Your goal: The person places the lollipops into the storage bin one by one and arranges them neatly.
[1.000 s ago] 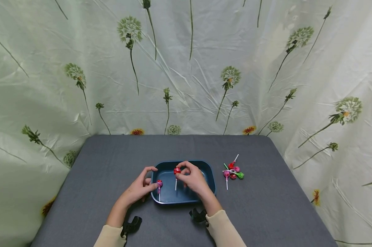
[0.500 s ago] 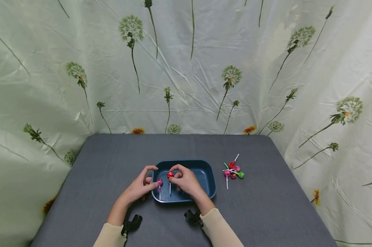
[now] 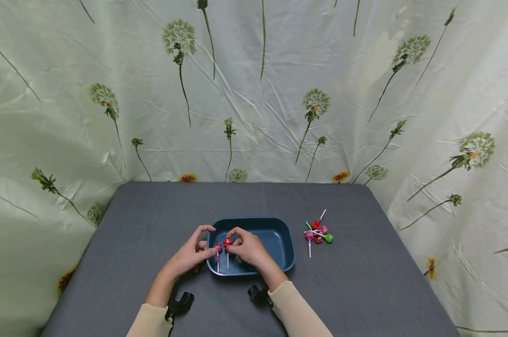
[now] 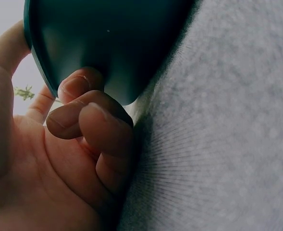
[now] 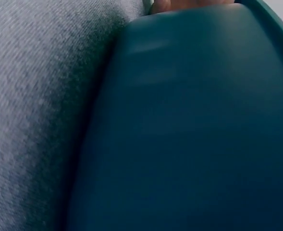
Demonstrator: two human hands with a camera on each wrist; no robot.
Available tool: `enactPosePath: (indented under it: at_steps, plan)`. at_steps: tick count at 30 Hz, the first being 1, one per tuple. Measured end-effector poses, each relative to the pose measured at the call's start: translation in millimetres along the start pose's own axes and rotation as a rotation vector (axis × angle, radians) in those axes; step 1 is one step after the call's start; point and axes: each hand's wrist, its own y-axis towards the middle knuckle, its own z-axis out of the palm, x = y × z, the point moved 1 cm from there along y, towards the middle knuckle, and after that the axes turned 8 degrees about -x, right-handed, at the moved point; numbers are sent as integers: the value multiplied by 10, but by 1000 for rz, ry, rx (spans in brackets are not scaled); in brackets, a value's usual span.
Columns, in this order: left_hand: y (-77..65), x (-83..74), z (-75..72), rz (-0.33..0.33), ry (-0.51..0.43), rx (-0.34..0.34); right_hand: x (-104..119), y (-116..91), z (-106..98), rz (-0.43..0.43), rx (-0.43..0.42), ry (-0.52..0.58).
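Leftward in the blue tray (image 3: 275,245) goes the red lollipop (image 3: 227,242), right hand (image 3: 246,249) pinching it, left hand (image 3: 193,252) gripping the left end, and overshooting could skew the pink-and-red lollipop (image 3: 217,255).

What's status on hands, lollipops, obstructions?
Left hand grips left end of blue rectangular tray. Right hand pinches red-wrapped round lollipop inside, beside purple-and-red round lollipop. No obstruction visible.
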Motion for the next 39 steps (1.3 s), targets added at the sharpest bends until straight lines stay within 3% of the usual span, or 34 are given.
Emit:
enactPosePath:
  at_steps: [13, 21, 39]
  plan:
    - [4, -22, -30, 13, -1, 15, 15, 25, 48, 22, 69, -92]
    - [-1, -21, -28, 27, 5, 17, 4, 18, 48, 7, 84, -80]
    - [5, -8, 5, -13, 11, -14, 31, -30, 2, 25, 45, -77]
